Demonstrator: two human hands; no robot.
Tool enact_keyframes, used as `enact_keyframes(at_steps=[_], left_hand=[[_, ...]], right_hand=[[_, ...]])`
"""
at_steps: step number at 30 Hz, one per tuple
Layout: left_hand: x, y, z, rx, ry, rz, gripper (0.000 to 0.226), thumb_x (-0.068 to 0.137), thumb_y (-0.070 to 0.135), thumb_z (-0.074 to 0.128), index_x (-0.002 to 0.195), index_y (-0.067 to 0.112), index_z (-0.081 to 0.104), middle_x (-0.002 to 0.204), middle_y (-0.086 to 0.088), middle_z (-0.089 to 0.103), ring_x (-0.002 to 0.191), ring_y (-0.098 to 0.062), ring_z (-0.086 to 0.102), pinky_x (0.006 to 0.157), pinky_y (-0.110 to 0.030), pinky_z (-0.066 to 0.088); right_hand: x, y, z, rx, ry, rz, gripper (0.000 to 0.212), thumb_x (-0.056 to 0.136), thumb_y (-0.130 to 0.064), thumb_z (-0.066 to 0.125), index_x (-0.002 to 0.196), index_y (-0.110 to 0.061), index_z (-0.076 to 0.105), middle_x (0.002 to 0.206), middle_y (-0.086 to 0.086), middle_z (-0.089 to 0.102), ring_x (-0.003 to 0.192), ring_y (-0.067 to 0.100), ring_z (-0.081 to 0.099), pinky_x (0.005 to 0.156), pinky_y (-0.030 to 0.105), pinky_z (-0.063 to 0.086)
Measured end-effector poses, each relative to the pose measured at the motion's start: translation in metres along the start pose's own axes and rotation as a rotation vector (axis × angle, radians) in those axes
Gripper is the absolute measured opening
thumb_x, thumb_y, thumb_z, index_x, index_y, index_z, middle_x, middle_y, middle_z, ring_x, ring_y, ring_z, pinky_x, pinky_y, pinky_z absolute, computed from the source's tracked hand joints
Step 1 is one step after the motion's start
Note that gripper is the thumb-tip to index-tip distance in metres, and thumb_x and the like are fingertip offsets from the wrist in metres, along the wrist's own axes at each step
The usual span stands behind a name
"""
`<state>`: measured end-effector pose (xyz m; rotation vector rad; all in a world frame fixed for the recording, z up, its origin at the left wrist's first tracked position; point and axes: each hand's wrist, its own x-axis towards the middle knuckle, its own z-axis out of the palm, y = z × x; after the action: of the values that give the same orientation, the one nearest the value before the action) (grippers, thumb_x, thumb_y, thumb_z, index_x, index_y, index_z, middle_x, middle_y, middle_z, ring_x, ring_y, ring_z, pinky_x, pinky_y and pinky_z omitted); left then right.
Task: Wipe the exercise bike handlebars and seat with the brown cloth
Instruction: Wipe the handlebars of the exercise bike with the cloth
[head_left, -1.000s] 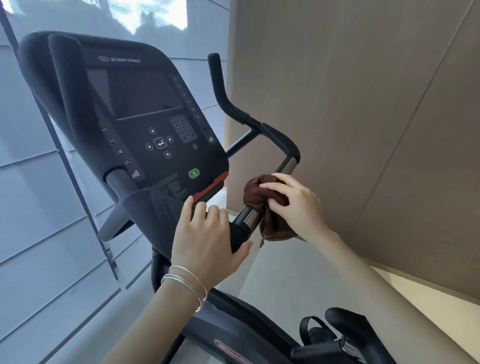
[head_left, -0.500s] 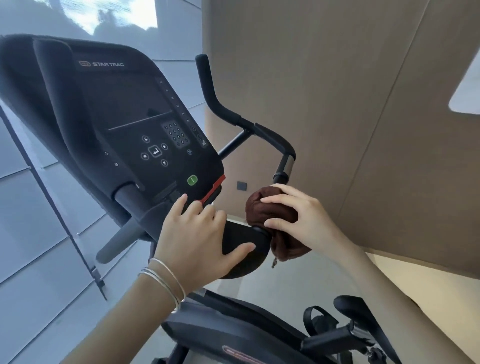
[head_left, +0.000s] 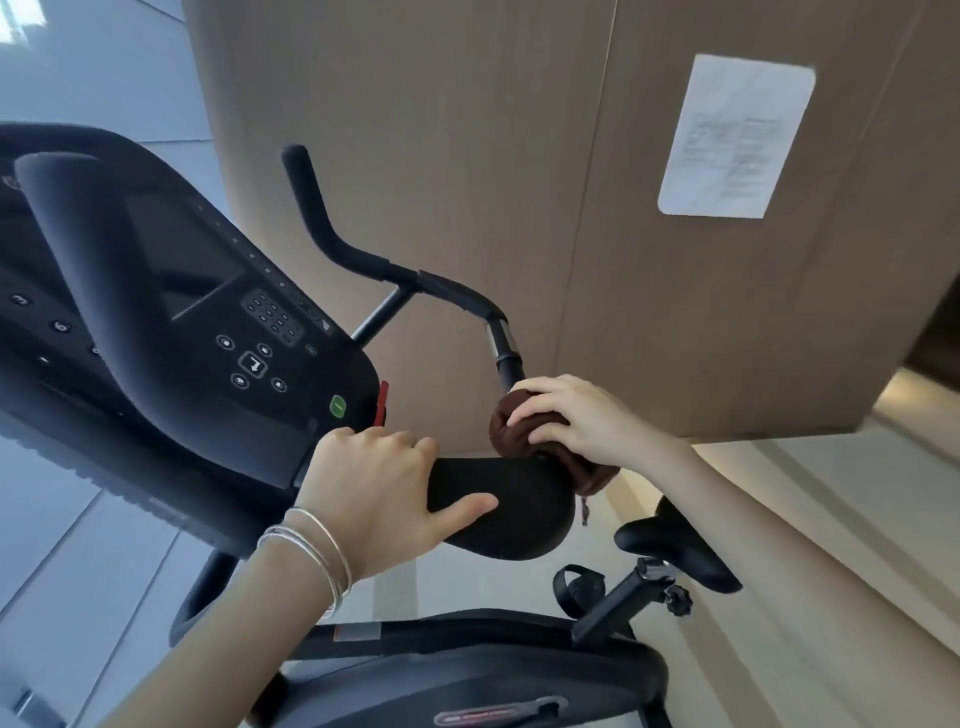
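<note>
Brown cloth (head_left: 511, 434) is bunched around the lower end of the right handlebar (head_left: 506, 353) and is gripped there by the right hand (head_left: 574, 421), whose fingers are curled over the wad; a loose fold and a small tag are left hanging just below that hand. The padded black armrest (head_left: 514, 512) lies between the two hands, touched by the cloth at its far end and clasped at its near end by the left hand (head_left: 382, 493), with the thumb laid along its front edge. Silver bangles (head_left: 317, 545) are worn on the left wrist. Beyond the left hand, the console (head_left: 218, 312) is seen tilted, its keypad legible but its left part cut off by the frame edge. The handlebar is carried up and away from the right hand to an upright black tip. Below the right forearm, the seat (head_left: 675, 551) is partly hidden. The bike body (head_left: 467, 680) under both arms is cut off at the bottom. A paper sheet (head_left: 737, 135) is fixed on the wall above the right hand; its print cannot be read.
</note>
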<state>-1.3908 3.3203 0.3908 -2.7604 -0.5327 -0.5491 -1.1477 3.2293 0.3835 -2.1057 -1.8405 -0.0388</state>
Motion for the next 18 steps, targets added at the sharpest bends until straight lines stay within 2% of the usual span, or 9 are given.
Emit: enact_keyframes(at_steps=[2,5,9,12,15,18], left_hand=[[-0.003,-0.007,0.001,-0.021,0.025,0.011,0.091,0.062,0.082,-0.018,0.073,0.027,0.053,0.066,0.011,0.058,0.063,-0.011,0.056,0.056,-0.026,0.032],[-0.005,-0.009,0.002,-0.055,0.051,0.015,0.084,0.067,0.082,-0.01,0.071,0.026,0.053,0.061,0.01,0.057,0.059,-0.012,0.055,0.056,-0.026,0.036],[-0.006,-0.01,0.002,-0.102,0.077,0.011,0.078,0.073,0.081,0.0,0.067,0.023,0.052,0.057,0.009,0.056,0.056,-0.015,0.051,0.058,-0.028,0.033],[-0.004,-0.01,0.004,-0.133,0.095,0.001,0.072,0.076,0.079,0.012,0.058,0.02,0.05,0.05,0.007,0.054,0.049,-0.017,0.048,0.056,-0.028,0.036],[-0.004,-0.01,0.004,-0.147,0.106,0.007,0.068,0.077,0.077,0.02,0.053,0.02,0.049,0.046,0.007,0.052,0.045,-0.017,0.048,0.054,-0.028,0.038],[-0.005,-0.01,0.003,-0.149,0.093,0.016,0.07,0.076,0.078,0.014,0.056,0.02,0.048,0.051,0.008,0.054,0.049,-0.015,0.046,0.057,-0.027,0.034]], right_hand=[[0.013,0.0,0.005,-0.044,-0.013,0.019,0.023,0.088,-0.019,0.058,0.103,-0.035,0.065,0.134,-0.02,0.048,0.114,0.017,0.043,0.091,0.042,0.042],[0.03,0.003,0.003,-0.047,-0.03,0.074,0.026,0.09,-0.014,0.054,0.108,-0.029,0.066,0.139,-0.014,0.046,0.121,0.02,0.04,0.1,0.043,0.037],[0.02,0.005,-0.004,-0.062,-0.096,-0.032,0.027,0.091,-0.01,0.053,0.106,-0.028,0.066,0.137,-0.01,0.047,0.121,0.019,0.041,0.103,0.034,0.032],[0.005,0.005,-0.003,-0.093,-0.168,-0.147,0.028,0.092,-0.017,0.045,0.103,-0.035,0.063,0.136,-0.012,0.047,0.121,0.014,0.039,0.102,0.028,0.031],[0.02,0.01,0.0,-0.154,-0.189,-0.145,0.03,0.094,-0.012,0.042,0.103,-0.032,0.063,0.136,-0.01,0.046,0.117,0.016,0.039,0.1,0.025,0.031],[0.048,0.016,0.004,-0.211,-0.173,-0.091,0.032,0.094,-0.005,0.042,0.103,-0.023,0.066,0.136,-0.003,0.047,0.116,0.023,0.042,0.097,0.02,0.025]])
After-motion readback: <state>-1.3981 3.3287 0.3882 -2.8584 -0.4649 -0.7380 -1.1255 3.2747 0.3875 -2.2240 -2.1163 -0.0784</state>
